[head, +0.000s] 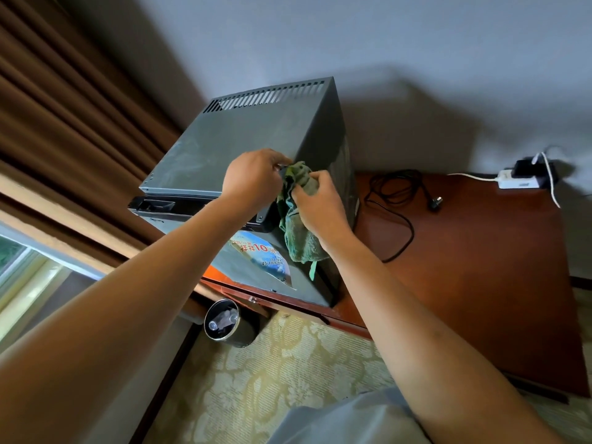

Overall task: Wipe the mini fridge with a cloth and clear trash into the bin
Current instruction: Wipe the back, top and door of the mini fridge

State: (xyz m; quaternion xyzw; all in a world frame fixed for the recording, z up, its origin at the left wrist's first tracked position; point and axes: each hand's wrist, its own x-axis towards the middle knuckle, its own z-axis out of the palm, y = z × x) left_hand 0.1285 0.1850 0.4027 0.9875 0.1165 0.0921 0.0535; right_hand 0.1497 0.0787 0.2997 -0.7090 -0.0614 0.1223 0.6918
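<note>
Bin [229, 323] on the floor, near left, below the worktop [474, 251]; bottle-like trash inside, probably. Right hand [315, 203] grips a bunched green cloth [296, 232]; left hand [253, 177] pinches its upper edge. Cloth is soft, limp, light: best held wadded in the palm. It hangs against the near right corner of the mini fridge [243, 139], whose dark grey top shows dusty streaks.

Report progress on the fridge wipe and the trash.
Done: a plastic bottle lies in the bin. In hand: both the left hand and right hand grip the green cloth at the mini fridge front corner. Left: the top looks dusty and streaked.
</note>
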